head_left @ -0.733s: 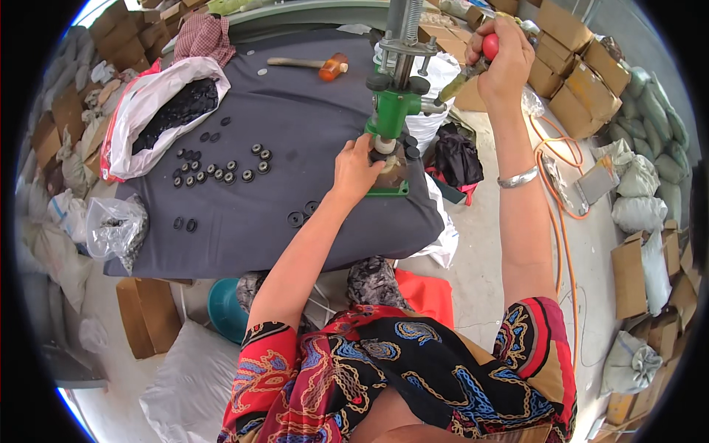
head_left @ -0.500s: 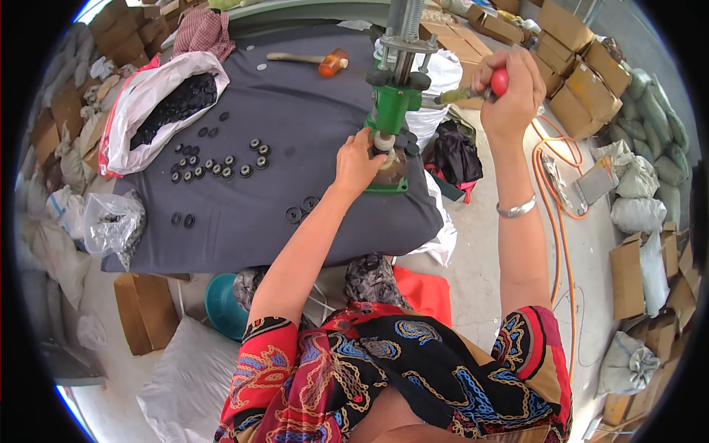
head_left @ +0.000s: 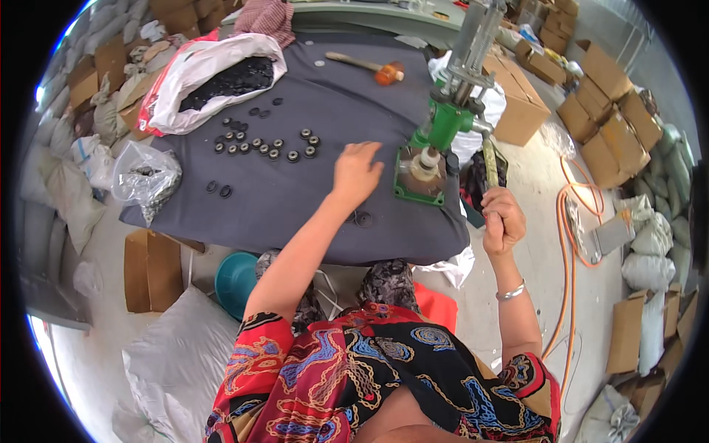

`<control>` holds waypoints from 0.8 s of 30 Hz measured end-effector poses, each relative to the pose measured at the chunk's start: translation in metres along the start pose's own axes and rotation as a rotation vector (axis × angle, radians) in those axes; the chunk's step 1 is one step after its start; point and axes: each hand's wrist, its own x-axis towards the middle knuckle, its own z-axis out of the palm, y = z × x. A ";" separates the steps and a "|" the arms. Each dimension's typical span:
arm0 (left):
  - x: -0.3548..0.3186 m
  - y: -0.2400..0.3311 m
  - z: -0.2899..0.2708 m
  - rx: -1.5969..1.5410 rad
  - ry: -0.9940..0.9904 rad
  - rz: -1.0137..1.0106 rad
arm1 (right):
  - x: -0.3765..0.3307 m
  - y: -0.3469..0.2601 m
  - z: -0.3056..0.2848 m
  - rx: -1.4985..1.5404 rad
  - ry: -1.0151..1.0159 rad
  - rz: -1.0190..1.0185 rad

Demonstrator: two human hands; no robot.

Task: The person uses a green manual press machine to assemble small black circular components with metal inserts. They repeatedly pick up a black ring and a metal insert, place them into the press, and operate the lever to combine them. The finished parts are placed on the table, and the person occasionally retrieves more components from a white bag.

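A green hand press (head_left: pixel 443 125) stands at the right end of the dark cloth-covered table. My right hand (head_left: pixel 504 220) is closed round its lever handle (head_left: pixel 490 164), which now hangs down. To the left of the press base, my left hand (head_left: pixel 358 173) hovers over the cloth with fingers apart; nothing shows in them. Under the ram sits a pale round seat (head_left: pixel 425 164); whether a part lies on it I cannot tell. Several black wheels with metal centres (head_left: pixel 275 148) lie left of my hand. Black rings (head_left: pixel 360 218) rest beside my left wrist, partly hidden.
A white bag of black parts (head_left: pixel 229 83) lies at the far left of the table, with a clear plastic bag (head_left: pixel 148 177) nearer. A mallet (head_left: pixel 369 66) lies at the back. Cartons (head_left: pixel 521 103) and orange hoses (head_left: pixel 567 244) are on the floor at right.
My right hand has swung the lever from raised to lowered, coming down and nearer. My left hand has left the press base and moved left. The whole view has shifted.
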 end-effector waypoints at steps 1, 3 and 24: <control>-0.003 -0.012 -0.016 0.067 0.056 0.014 | 0.008 -0.005 -0.002 0.006 0.010 0.034; -0.007 -0.038 -0.042 0.273 0.105 -0.012 | 0.027 -0.012 -0.007 0.050 0.068 0.123; -0.074 -0.099 -0.123 0.399 0.094 -0.099 | 0.187 0.059 -0.029 0.196 0.306 0.532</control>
